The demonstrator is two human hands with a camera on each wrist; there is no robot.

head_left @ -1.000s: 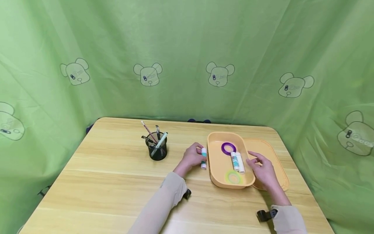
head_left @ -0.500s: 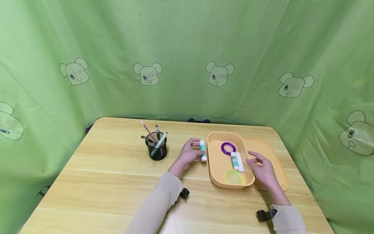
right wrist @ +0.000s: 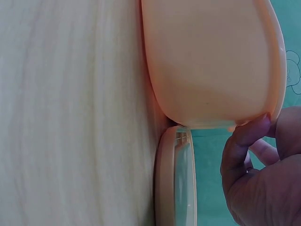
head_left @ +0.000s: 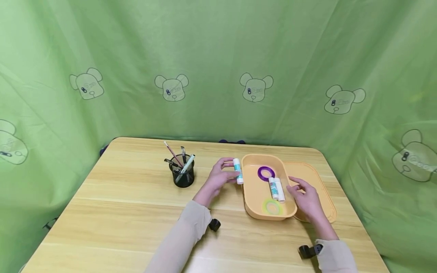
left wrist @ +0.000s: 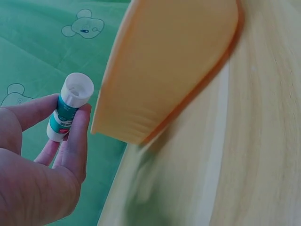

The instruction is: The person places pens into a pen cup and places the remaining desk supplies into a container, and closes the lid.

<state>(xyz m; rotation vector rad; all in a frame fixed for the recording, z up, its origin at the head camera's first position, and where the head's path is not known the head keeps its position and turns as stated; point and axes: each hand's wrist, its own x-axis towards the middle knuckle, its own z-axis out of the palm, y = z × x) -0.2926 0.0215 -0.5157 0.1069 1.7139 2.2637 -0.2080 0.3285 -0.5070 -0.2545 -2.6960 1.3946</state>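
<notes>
My left hand (head_left: pixel 220 176) pinches a white and teal glue stick (head_left: pixel 238 171) between thumb and fingers. It is raised beside the left rim of an orange plastic box (head_left: pixel 250 201). In the left wrist view the glue stick (left wrist: pixel 70 106) is tilted, its hollow white end towards the camera. At the box's right side, my right hand (head_left: pixel 308 199) holds the rim with thumb and fingers; the right wrist view has that hand (right wrist: pixel 263 165) at the box wall (right wrist: pixel 211 61). Inside the box lie two more white sticks (head_left: pixel 277 189), a purple tape roll (head_left: pixel 266 173) and a yellow-green one (head_left: pixel 272 207).
An orange lid (head_left: pixel 315 185) lies on the table to the right, partly behind the box and right hand. A black mesh pen holder (head_left: pixel 183 178) with pens and a pencil stands left of the left hand on the wooden table (head_left: pixel 126 204). Green curtains (head_left: pixel 211 45) hang around it.
My left hand has lifted the glue stick and moved it away from me along the box's left side. My right hand and the box have stayed in place.
</notes>
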